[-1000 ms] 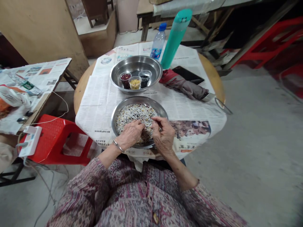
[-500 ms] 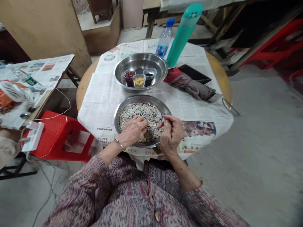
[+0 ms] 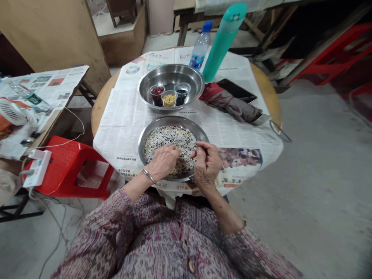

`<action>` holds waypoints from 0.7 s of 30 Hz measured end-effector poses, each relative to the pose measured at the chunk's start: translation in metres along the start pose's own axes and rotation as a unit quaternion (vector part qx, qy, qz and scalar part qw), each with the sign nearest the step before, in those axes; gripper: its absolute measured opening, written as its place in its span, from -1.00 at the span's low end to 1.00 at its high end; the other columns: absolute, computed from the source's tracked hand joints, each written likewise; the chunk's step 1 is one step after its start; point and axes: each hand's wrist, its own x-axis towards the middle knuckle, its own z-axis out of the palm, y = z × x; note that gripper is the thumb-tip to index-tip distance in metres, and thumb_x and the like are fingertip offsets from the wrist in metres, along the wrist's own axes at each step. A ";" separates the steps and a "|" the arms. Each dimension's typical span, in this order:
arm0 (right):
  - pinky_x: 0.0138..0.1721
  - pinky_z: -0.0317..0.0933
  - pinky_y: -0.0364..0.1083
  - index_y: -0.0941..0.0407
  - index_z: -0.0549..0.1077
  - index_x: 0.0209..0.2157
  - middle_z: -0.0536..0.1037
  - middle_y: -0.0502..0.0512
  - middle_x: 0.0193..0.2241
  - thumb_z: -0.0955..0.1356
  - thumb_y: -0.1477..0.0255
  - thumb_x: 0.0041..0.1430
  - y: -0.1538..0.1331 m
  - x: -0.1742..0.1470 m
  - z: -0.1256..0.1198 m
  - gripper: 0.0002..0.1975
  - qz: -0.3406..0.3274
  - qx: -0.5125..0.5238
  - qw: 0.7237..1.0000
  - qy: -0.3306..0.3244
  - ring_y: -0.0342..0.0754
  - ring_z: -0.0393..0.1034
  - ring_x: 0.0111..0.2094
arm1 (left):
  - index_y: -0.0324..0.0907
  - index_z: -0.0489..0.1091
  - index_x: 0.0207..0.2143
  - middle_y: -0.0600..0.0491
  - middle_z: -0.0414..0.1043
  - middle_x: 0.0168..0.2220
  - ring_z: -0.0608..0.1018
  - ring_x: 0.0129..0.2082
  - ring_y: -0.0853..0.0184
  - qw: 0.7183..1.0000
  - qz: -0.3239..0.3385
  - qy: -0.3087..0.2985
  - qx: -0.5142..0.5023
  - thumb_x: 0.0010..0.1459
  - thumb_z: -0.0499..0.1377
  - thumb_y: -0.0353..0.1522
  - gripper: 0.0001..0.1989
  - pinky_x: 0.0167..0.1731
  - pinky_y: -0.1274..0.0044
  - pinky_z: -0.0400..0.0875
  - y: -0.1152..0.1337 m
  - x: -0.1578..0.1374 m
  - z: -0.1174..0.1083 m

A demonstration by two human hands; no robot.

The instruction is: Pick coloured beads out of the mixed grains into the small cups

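The left hand (image 3: 165,159), a silver metal bracelet (image 3: 149,176) at its wrist, bends its fingers down to the white, black and yellow mix of small grains (image 3: 171,136) in the near round steel basin (image 3: 188,123). The right hand (image 3: 207,166) is over that basin's right edge, thumb and forefinger brought close together. The two hands are apart from each other; whether either one pinches a grain, I cannot tell.

Just beyond, a far round steel basin (image 3: 151,79) holds three small clear plastic cups: dark red beans (image 3: 157,91) on the left, yellow kernels (image 3: 169,100) in the middle, black beans (image 3: 181,94) on the right. Right of this basin are a clear plastic bottle with a blue cap (image 3: 200,48), a tall turquoise bottle (image 3: 225,42) and a folded grey and red umbrella (image 3: 232,104). Newspaper sheets (image 3: 116,120) cover most of the round wooden table (image 3: 100,106).
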 end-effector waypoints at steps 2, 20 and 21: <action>-0.34 0.26 -0.11 0.10 0.45 -0.19 0.42 -0.09 -0.55 0.24 0.36 0.29 -0.001 0.000 0.000 -0.81 0.003 -0.003 1.000 0.000 -0.16 0.34 -0.51 | -0.16 0.45 -0.16 -0.02 0.44 -0.18 0.46 -0.11 0.25 1.000 -0.016 0.008 0.002 0.33 -0.02 -0.43 -0.76 -0.15 0.46 0.40 -0.002 -0.002 -0.002; -0.30 0.29 -0.08 0.09 0.46 -0.19 0.47 -0.03 -0.47 0.22 0.38 0.30 0.006 -0.001 -0.001 -0.80 -0.024 -0.020 0.999 -0.027 -0.14 0.38 -0.47 | -0.21 0.41 -0.19 -0.03 0.46 -0.18 0.51 -0.14 0.24 0.999 -0.007 -0.036 -0.024 0.30 0.00 -0.45 -0.81 -0.20 0.46 0.42 0.016 0.005 -0.005; -0.30 0.29 -0.08 0.08 0.46 -0.18 0.47 -0.04 -0.47 0.22 0.38 0.30 0.007 -0.001 -0.001 -0.80 -0.025 -0.022 0.999 -0.029 -0.14 0.38 -0.48 | -0.21 0.41 -0.20 -0.03 0.46 -0.19 0.51 -0.15 0.24 0.999 -0.011 -0.036 -0.024 0.30 0.00 -0.45 -0.81 -0.20 0.46 0.42 0.015 0.004 -0.005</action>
